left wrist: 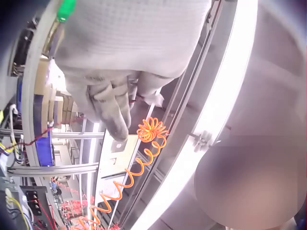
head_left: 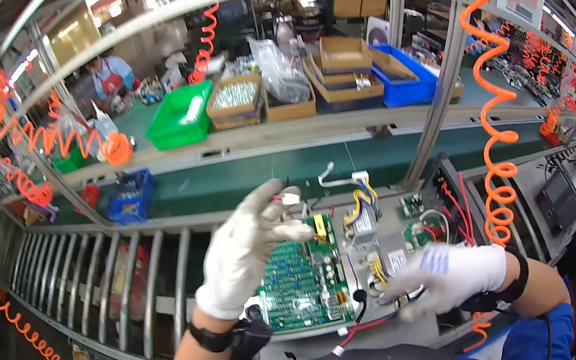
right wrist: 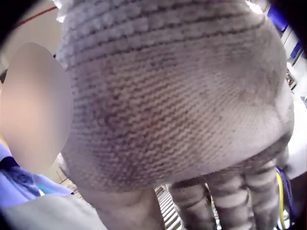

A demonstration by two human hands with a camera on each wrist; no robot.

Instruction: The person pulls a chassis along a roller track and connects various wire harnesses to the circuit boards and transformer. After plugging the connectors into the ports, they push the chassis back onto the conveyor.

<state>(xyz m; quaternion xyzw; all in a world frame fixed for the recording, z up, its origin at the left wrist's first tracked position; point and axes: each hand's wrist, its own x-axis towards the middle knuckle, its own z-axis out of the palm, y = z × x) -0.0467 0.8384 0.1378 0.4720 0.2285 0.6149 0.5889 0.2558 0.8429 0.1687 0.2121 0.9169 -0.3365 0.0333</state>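
My gloved left hand (head_left: 242, 246) is raised over the left part of a green circuit board (head_left: 299, 286). Its fingers are bent and pinch a small white connector (left wrist: 154, 99), with a bit of red beside it. The gloved right hand (head_left: 447, 275), blurred in the head view, hovers low over the right side of the unit with its fingers loosely extended. Near its fingertips lies a red wire (head_left: 368, 325) with white plugs at the front edge. A metal box with a white label (head_left: 397, 259) sits just beyond this hand, and a white connector with yellow wires (head_left: 364, 217) stands farther back.
A roller conveyor (head_left: 114, 288) runs along the left. An orange coiled hose (head_left: 493, 97) hangs close on the right. Behind are a green belt (head_left: 227, 183) and a shelf holding a green bin (head_left: 181, 118), cardboard boxes (head_left: 340, 63) and a blue bin (head_left: 406, 86).
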